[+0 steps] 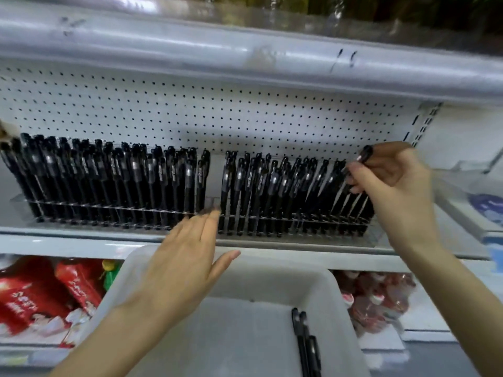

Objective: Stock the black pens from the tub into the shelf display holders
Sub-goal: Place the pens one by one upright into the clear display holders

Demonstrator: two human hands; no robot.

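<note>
The right hand (392,183) is pinching one slim black plastic pen (364,154) by its upper barrel and angling it toward the right end of the clear plastic display holders (215,200), where slots appear free. The left hand (179,257), with fingers straight, is pressing on the holder front, probably to steady it. A few spare black pens (302,341) are lying in the translucent white plastic tub (272,268), near the person.

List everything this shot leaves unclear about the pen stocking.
All head view:
- Print on the shelved pens: blurred, too small.
- Count left in the tub: the bottom edge cuts off the tub and its loose pens.
- Tip of the held pen: hidden by the right hand and neighbouring pens.
- Whether the left hand touches the clear holder: fingertips blurred.
</note>
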